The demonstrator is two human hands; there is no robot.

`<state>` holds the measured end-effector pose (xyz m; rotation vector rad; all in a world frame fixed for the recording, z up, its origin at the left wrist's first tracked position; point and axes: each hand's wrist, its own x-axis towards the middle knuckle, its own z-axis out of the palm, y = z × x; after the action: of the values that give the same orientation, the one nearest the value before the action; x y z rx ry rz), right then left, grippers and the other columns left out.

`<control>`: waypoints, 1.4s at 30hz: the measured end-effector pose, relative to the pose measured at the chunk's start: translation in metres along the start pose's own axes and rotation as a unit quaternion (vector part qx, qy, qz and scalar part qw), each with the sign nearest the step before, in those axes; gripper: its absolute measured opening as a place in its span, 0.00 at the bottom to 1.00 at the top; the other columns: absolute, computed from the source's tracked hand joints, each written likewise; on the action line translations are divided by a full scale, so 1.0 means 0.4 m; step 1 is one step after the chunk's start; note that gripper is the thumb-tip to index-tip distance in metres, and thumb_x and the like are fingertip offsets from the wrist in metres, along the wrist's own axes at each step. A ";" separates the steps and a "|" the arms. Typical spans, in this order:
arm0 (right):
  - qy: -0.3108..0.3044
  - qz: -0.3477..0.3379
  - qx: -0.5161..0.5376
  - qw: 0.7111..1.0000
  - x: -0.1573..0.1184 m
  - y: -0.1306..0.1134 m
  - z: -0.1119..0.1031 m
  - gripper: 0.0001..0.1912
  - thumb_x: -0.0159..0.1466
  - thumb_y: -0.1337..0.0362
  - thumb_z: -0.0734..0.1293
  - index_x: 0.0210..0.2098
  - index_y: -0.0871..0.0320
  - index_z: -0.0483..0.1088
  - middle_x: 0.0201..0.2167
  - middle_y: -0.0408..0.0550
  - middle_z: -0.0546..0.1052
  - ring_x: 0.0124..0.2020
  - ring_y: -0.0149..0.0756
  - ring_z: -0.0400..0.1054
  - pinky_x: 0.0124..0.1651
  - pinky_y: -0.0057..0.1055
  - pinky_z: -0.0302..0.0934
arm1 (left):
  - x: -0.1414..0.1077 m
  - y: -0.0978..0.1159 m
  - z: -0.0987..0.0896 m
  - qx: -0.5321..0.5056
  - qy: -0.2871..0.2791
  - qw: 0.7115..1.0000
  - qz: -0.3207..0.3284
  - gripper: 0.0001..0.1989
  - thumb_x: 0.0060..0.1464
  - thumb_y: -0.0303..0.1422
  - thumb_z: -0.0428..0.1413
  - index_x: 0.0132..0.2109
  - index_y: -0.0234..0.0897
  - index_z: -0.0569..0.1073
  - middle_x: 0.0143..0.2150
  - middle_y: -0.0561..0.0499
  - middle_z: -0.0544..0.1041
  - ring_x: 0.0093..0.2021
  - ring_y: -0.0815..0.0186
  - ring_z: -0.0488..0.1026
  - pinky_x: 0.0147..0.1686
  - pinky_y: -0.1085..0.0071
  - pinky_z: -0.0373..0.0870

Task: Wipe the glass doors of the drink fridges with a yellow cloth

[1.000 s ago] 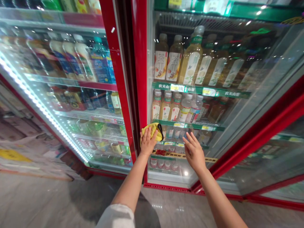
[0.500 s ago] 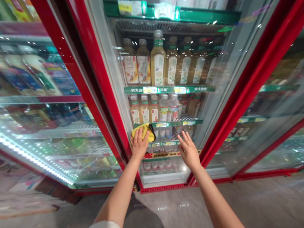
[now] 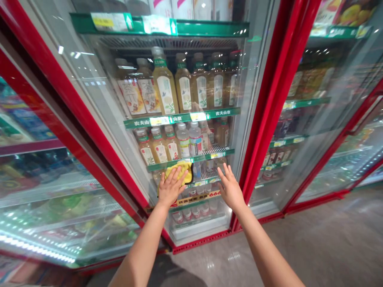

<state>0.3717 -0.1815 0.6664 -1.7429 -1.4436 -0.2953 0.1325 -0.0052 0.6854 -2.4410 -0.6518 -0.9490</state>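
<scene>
A yellow cloth (image 3: 179, 172) with a dark edge lies against the glass door (image 3: 191, 223) of a red-framed drinks cooler. My left hand (image 3: 171, 188) rests flat on it, fingers spread, pressing it to the pane. To the right, my right hand (image 3: 231, 190) is open with fingers apart, near or on the glass close to the red door frame; whether it touches is hard to tell. It holds nothing. Behind the glass, tea bottles (image 3: 166, 91) stand on a shelf, with smaller bottles (image 3: 161, 149) on the one below.
A red frame post (image 3: 269, 103) divides this door from another cooler door at the right. At the left stands a further cooler (image 3: 54, 179) with packaged goods and a bright light strip. Grey floor (image 3: 191, 267) runs along the coolers' base.
The view has turned, so the cooler sits further left and more of the right cooler shows. Against the glass, my left hand and the cloth have shifted to the right.
</scene>
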 end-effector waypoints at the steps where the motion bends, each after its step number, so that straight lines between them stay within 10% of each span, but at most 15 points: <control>1: 0.001 0.007 0.002 1.000 0.000 0.006 -0.003 0.38 0.67 0.75 0.59 0.74 0.50 0.52 0.76 0.57 0.48 0.77 0.52 0.37 0.69 0.56 0.57 | 0.020 0.010 0.001 -0.001 0.020 0.999 -0.029 0.32 0.63 0.40 0.55 0.72 0.57 0.58 0.75 0.52 0.58 0.77 0.58 0.47 0.74 0.49 0.28; 6: -0.007 0.012 0.022 1.000 -0.007 0.027 -0.010 0.32 0.68 0.74 0.60 0.70 0.56 0.59 0.75 0.60 0.50 0.77 0.52 0.39 0.70 0.54 0.57 | 0.129 0.107 0.044 -0.007 0.081 0.992 -0.092 0.31 0.63 0.39 0.55 0.71 0.52 0.60 0.75 0.46 0.57 0.76 0.53 0.48 0.73 0.42 0.24; 12: -0.017 0.012 0.039 0.999 -0.029 0.075 -0.021 0.31 0.68 0.74 0.59 0.70 0.52 0.61 0.75 0.57 0.52 0.76 0.50 0.41 0.69 0.53 0.58 | 0.005 0.052 0.060 0.006 0.003 1.000 -0.010 0.28 0.63 0.31 0.55 0.66 0.62 0.66 0.67 0.53 0.71 0.73 0.65 0.57 0.75 0.53 0.30; 18: -0.026 0.003 0.023 0.999 -0.016 0.103 -0.045 0.33 0.67 0.75 0.59 0.70 0.53 0.60 0.75 0.59 0.52 0.76 0.51 0.40 0.69 0.56 0.57 | 0.100 0.105 0.046 0.031 0.078 0.988 -0.126 0.33 0.59 0.33 0.60 0.70 0.48 0.63 0.75 0.40 0.55 0.77 0.47 0.43 0.71 0.35 0.28; 25: -0.039 0.013 -0.007 0.999 -0.009 0.106 -0.054 0.30 0.67 0.75 0.60 0.68 0.57 0.65 0.73 0.60 0.57 0.75 0.52 0.46 0.69 0.54 0.59 | 0.098 0.147 0.072 -0.007 -0.024 0.996 0.085 0.34 0.63 0.28 0.55 0.70 0.62 0.58 0.70 0.54 0.67 0.74 0.65 0.55 0.74 0.52 0.27; 30: -0.014 0.045 -0.032 0.998 -0.021 0.113 -0.066 0.26 0.69 0.72 0.59 0.65 0.59 0.69 0.61 0.62 0.74 0.65 0.50 0.67 0.65 0.50 0.65 | 0.094 0.122 0.065 0.001 0.046 0.998 0.031 0.36 0.63 0.28 0.54 0.72 0.59 0.54 0.71 0.52 0.64 0.74 0.64 0.53 0.74 0.52 0.26; 34: -0.008 0.031 -0.056 0.998 -0.009 0.104 -0.067 0.29 0.68 0.74 0.58 0.67 0.57 0.66 0.67 0.60 0.68 0.69 0.49 0.60 0.67 0.49 0.63 | 0.207 0.187 0.072 -0.015 0.076 0.997 -0.005 0.35 0.62 0.30 0.55 0.73 0.55 0.55 0.74 0.48 0.58 0.75 0.57 0.51 0.73 0.45 0.23; 42: -0.001 0.082 -0.125 0.989 -0.017 0.111 -0.065 0.31 0.67 0.74 0.58 0.68 0.53 0.65 0.59 0.59 0.74 0.59 0.46 0.69 0.60 0.43 0.68 | 0.153 0.136 0.073 -0.068 -0.012 0.973 0.219 0.37 0.61 0.21 0.45 0.72 0.58 0.56 0.69 0.61 0.68 0.71 0.70 0.60 0.74 0.61 0.39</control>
<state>0.4177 -0.2046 0.6585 -2.0511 -1.2986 -0.3994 0.2180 -0.0161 0.6969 -2.5619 -0.0426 -0.8035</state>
